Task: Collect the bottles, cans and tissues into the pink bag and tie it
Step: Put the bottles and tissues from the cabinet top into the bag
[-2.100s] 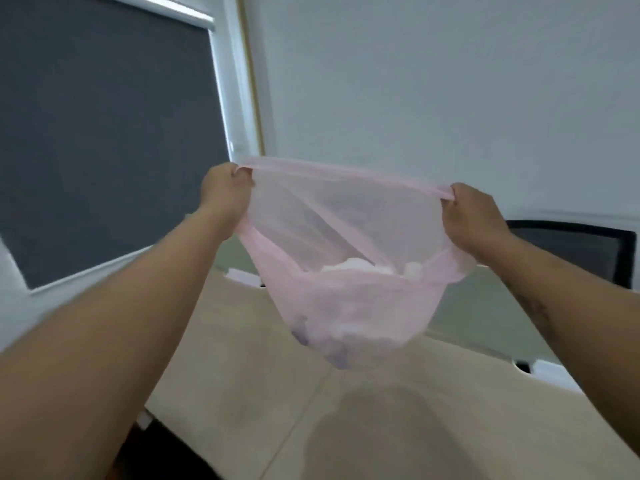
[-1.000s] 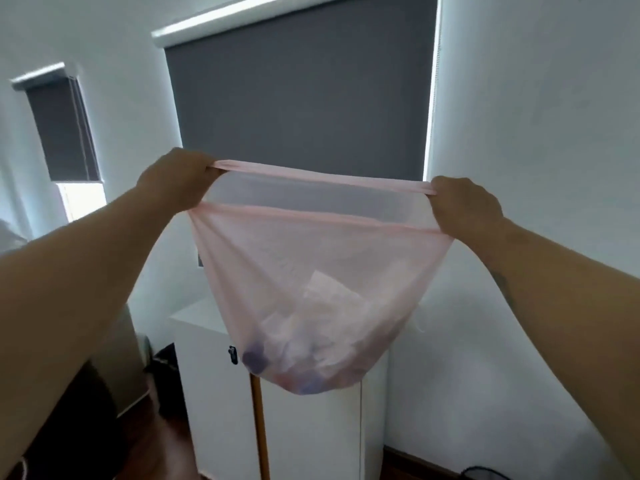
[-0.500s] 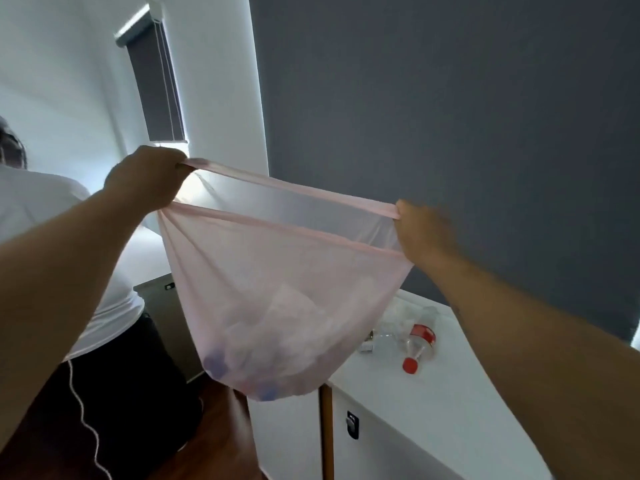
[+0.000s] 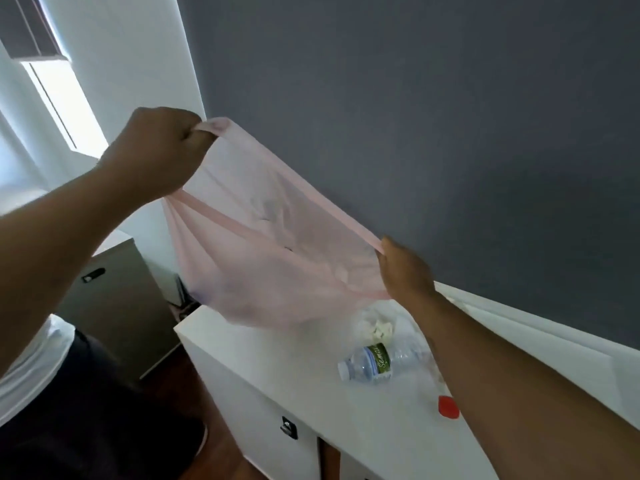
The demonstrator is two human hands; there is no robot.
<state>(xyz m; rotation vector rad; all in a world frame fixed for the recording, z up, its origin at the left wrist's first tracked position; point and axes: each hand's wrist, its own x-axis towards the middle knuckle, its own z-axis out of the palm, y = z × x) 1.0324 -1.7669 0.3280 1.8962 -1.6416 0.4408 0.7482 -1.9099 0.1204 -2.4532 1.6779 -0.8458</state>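
Note:
I hold the translucent pink bag [image 4: 263, 258] stretched open between both hands, its bottom resting on or just above the white cabinet top. My left hand [image 4: 162, 150] grips the upper left rim, raised high. My right hand [image 4: 403, 268] grips the lower right rim. Faint shapes of tissues and bottles show through the bag. On the cabinet, under my right forearm, lie a clear water bottle [image 4: 372, 363] with a green label, a crumpled white tissue [image 4: 379, 329] and a second clear bottle with a red cap [image 4: 447, 407], partly hidden by my arm.
The white cabinet [image 4: 277, 368] stands against a dark grey blind [image 4: 415, 116]. A grey cabinet [image 4: 117, 299] stands to the left, with wooden floor between. A person in a white shirt and dark trousers [image 4: 52, 393] is at the lower left.
The view has swung right and down toward the white cabinet. The bag has dropped onto the cabinet's left end, my right hand sinking lower than my left. The water bottle and tissue have come into view.

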